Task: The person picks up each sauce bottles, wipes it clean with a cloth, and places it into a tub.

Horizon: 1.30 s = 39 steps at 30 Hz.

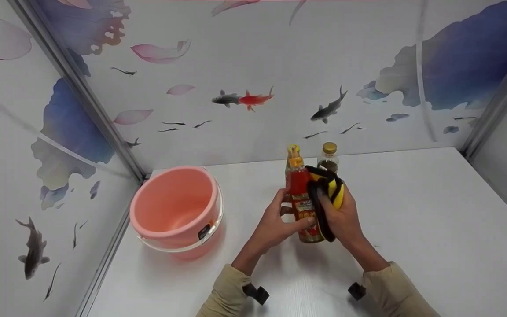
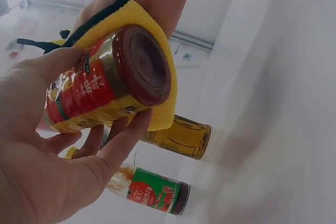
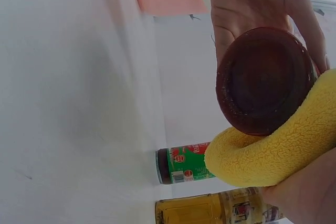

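Observation:
My left hand (image 1: pixel 273 226) grips a sauce bottle (image 1: pixel 302 204) with a red and gold label and a yellow cap. The bottle is raised, and its dark round base (image 3: pixel 265 82) shows in the right wrist view. A yellow cloth with black edging (image 2: pixel 139 17) is wrapped against the bottle's side, held there by my right hand (image 1: pixel 346 218). Behind stand a green-labelled bottle (image 2: pixel 152 188) with dark contents and a clear bottle of amber liquid (image 3: pixel 194 209), which has a gold cap (image 1: pixel 329 147) in the head view.
A pink bucket (image 1: pixel 178 233) with a white handle stands at the left of the white table (image 1: pixel 429 229). Panels printed with fish and petals (image 1: pixel 262 48) rise along the back and sides.

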Available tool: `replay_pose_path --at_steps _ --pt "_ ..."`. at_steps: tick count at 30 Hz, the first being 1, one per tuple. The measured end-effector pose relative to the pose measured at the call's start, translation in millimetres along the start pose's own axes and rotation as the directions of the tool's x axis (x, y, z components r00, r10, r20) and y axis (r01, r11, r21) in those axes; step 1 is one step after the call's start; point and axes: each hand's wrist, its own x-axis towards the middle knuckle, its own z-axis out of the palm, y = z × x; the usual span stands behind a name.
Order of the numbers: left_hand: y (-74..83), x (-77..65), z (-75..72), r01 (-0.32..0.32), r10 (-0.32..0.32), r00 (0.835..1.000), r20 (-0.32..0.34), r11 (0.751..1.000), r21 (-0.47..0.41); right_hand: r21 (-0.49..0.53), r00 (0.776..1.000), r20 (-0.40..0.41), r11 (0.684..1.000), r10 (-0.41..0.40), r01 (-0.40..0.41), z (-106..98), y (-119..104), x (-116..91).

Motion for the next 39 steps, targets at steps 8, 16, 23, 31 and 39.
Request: replay_pose_path --at_steps 8,16,23,31,39 --pt "-1.7 -1.4 2.2 -0.008 0.008 0.994 0.109 1.0 0.006 0.015 1.0 -0.021 1.0 -0.013 0.014 0.1 -1.5 0.5" --pt "-1.5 -3.4 2.8 0.003 -0.011 0.982 0.189 0.999 0.045 0.006 0.999 -0.042 0.999 -0.032 0.033 -0.4 -0.7 1.4" --pt "-0.7 -2.1 4.9 0.0 -0.006 0.989 0.146 0.999 0.044 0.007 0.999 -0.038 1.0 -0.03 0.031 -1.5 -0.1 1.9" --pt "1.0 -1.4 5.4 0.07 -0.069 0.996 0.051 0.997 -0.016 0.032 1.0 -0.018 0.999 -0.001 0.002 -2.1 -2.3 0.6" --pt "1.0 -2.0 5.0 0.097 -0.097 0.995 -0.009 0.993 -0.064 0.025 1.0 -0.005 1.0 0.007 -0.007 -2.1 -3.6 0.8"
